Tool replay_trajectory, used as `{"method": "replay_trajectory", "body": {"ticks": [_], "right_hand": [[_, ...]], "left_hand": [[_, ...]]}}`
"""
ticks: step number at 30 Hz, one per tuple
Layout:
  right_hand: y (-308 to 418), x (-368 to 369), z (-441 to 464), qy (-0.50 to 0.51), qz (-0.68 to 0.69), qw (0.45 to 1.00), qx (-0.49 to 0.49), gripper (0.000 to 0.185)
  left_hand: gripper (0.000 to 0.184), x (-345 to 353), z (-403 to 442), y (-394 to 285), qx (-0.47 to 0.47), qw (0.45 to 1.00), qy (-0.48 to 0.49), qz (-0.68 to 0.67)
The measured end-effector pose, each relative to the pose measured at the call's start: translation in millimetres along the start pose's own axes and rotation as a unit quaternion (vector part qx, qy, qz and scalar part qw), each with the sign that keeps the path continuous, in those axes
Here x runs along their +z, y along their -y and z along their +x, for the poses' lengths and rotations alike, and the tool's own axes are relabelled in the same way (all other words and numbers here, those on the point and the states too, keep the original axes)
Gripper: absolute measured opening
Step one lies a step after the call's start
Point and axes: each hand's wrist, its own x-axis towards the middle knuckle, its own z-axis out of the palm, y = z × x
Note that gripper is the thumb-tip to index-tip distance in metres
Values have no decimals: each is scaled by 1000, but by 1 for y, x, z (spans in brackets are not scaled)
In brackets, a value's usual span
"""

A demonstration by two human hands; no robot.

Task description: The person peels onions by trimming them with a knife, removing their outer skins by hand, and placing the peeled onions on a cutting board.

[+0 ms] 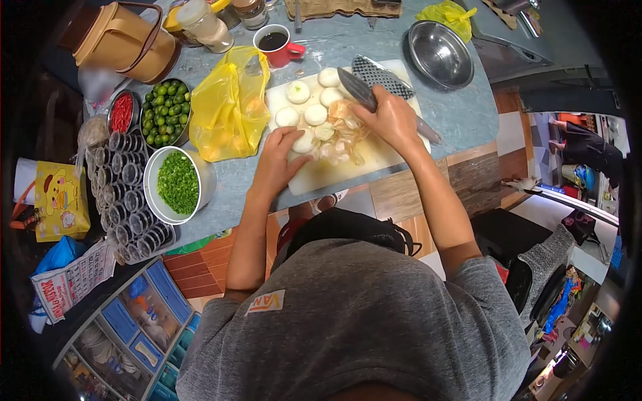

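Observation:
Several peeled white onions lie on a white cutting board, with a heap of brown onion skins beside them. My left hand is at the board's left side, fingers spread around a peeled onion at the near end of the group; whether it grips the onion is unclear. My right hand is wrapped round a knife, its dark end pointing up and left and its other end down and right. The fingertips of that hand are close to the skins. A dark patterned cloth lies behind the knife.
Left of the board are a yellow plastic bag, a bowl of green limes, chopped greens in a white tub, red chilies and lidded cups. Behind stand a red mug and a steel bowl.

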Motion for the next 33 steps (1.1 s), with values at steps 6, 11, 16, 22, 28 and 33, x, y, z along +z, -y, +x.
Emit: {"method": "replay_trajectory", "body": {"ticks": [6, 11, 16, 22, 28, 33], "right_hand": [[-2, -9, -2, -19, 21, 999, 34, 36], [0, -22, -7, -12, 55, 997, 52, 32], [-3, -24, -15, -13, 71, 997, 21, 30], [1, -20, -21, 8, 92, 996, 10, 29], [17, -2, -36, 99, 142, 977, -121, 20], [31, 46, -66, 331, 158, 926, -85, 21]], "left_hand": [[21, -27, 28, 7, -34, 989, -141, -9], [20, -56, 52, -4, -68, 982, -161, -65], [25, -83, 50, 43, -65, 968, -92, 225], [26, -65, 59, 9, 64, 984, -122, 109], [26, -37, 73, 56, -4, 957, -15, 290], [29, -40, 58, 33, 12, 982, -112, 152]]}}
